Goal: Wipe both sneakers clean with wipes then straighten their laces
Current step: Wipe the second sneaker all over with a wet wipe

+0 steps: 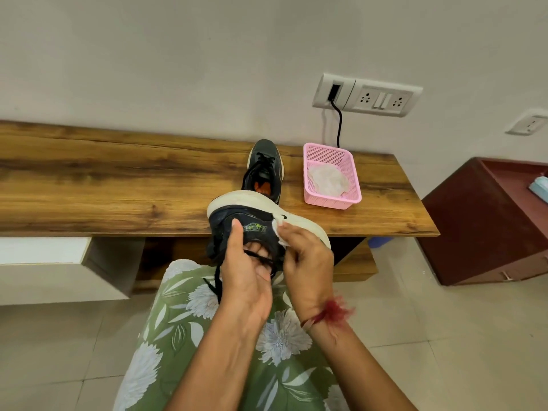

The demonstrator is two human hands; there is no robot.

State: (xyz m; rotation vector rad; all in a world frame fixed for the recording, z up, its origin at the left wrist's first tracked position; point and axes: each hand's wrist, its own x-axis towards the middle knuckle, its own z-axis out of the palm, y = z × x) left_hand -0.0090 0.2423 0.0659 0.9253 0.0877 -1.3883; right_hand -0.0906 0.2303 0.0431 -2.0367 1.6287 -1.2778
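Observation:
I hold a dark sneaker (237, 218) with a white sole on its side above my lap, sole toward the table. My left hand (247, 271) grips it, fingers inside the opening and thumb on the side panel. Its black laces (218, 280) hang loose below. My right hand (308, 262) pinches a white wipe (278, 232) and presses it to the sneaker's side near the sole. The second dark sneaker (265, 170), with an orange insole, stands upright on the wooden table (118, 185) just beyond.
A pink basket (333, 200) holding crumpled wipes sits on the table to the right of the sneakers. A black cable drops from a wall socket (335, 91) behind it. A maroon cabinet (486, 221) stands at the far right. My green floral clothing covers my lap.

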